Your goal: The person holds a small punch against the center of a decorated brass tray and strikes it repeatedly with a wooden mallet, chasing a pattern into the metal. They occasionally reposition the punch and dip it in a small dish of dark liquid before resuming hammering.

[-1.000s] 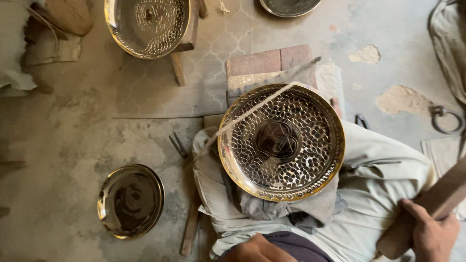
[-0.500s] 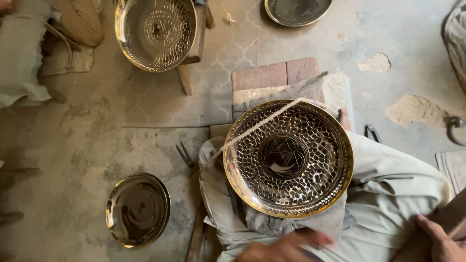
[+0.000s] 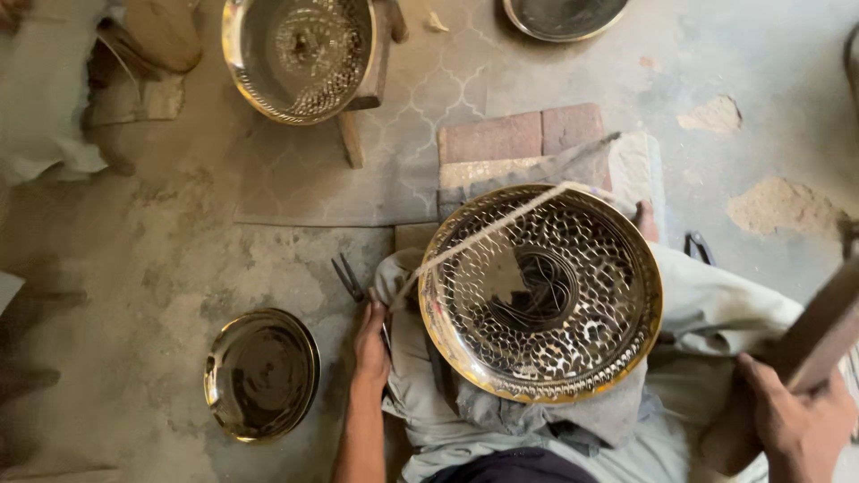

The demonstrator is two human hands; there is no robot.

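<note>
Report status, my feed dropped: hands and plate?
Left hand at dark tool by knee. Right hand grips wooden mallet. Hammered brass plate on lap, unobstructed.

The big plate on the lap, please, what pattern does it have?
Hammered dimples around a plain centre, brass-coloured plate; head view.

This is a metalworker's floor workshop, where the work is done seated on the ground. Hammered brass plates lie about: one dimpled plate (image 3: pixel 541 291) rests on the person's cloth-covered lap, another (image 3: pixel 300 55) sits on a low wooden stand, and a smooth brass dish (image 3: pixel 261 374) lies on the dusty, cracked cement floor (image 3: pixel 143 259). Bricks (image 3: pixel 523 134) and metal tongs (image 3: pixel 349 277) lie close by.
</note>
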